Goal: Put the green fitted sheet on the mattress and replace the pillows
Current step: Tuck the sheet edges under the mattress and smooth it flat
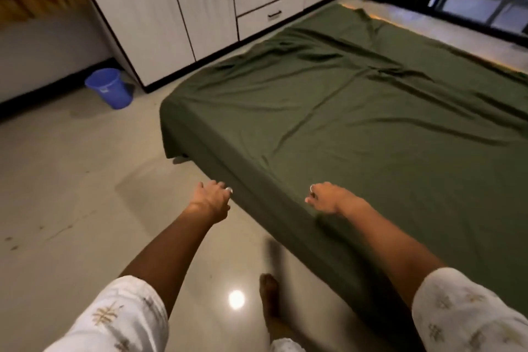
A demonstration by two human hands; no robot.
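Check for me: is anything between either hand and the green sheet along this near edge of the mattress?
Nothing visible. The left hand is at the side drape of the green sheet; the right hand is over its top edge. Only bare floor lies beside them. The blue bucket stands far off by the wardrobe.

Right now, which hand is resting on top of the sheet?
The right hand, lying on the green sheet; the left hand is beside the mattress edge.

Floor left of bed: open tile (85, 180), free passage.
Bed side: mattress under green sheet (357, 123) blocks low reach rightward.
Far left: blue bucket (110, 87) beside wardrobe (148, 8).
Gap bed–wardrobe: narrow strip.
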